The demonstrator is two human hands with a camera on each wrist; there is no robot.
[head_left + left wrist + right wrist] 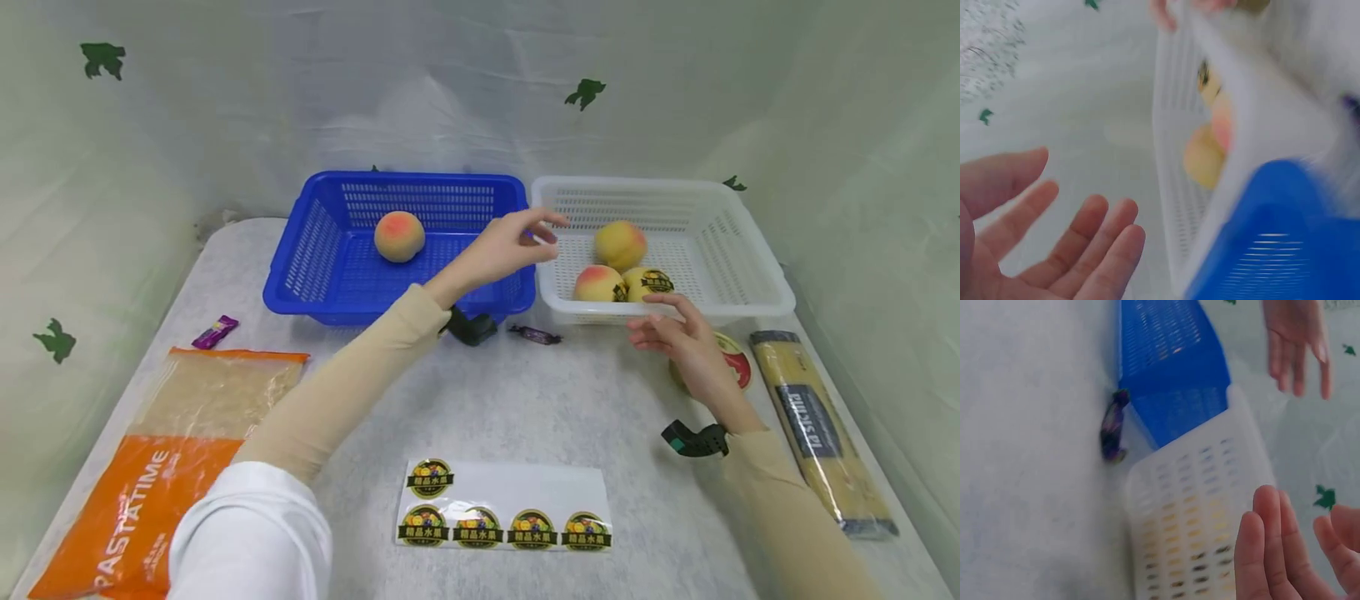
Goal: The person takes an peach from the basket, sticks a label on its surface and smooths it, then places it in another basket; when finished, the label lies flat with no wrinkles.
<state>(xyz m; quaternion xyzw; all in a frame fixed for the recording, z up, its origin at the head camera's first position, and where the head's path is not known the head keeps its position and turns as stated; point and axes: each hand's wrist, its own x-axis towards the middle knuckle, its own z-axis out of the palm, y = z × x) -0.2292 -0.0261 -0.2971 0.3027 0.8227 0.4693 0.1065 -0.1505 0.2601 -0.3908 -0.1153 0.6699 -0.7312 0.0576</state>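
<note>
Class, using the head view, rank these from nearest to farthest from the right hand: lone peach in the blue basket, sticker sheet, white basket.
1. White basket: just ahead of the right hand.
2. Sticker sheet: left, toward the camera.
3. Lone peach: farther left, in the blue basket.

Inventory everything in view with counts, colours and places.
Blue basket: 1, blue, back left
White basket: 1, white, back right
Table: 1, grey, beneath baskets
Backdrop: 1, pale with green leaves, around table
Peaches: 4, yellow-red, one in blue basket, three in white
Sheet: 1, white, front middle
Stickers: 5, black-gold, on sheet; others on peaches
Bag: 1, orange and clear, left
Candies: 2, purple, near bag and before baskets
Round container: 1, red showing, right, partly hidden
Pack: 1, yellow, far right
Wristbands: 2, black, on wrists
Sleeves: 2 beige, 1 white, on arms
Left hand: 1, bare, above where baskets meet
Right hand: 1, bare, near white basket's front
</note>
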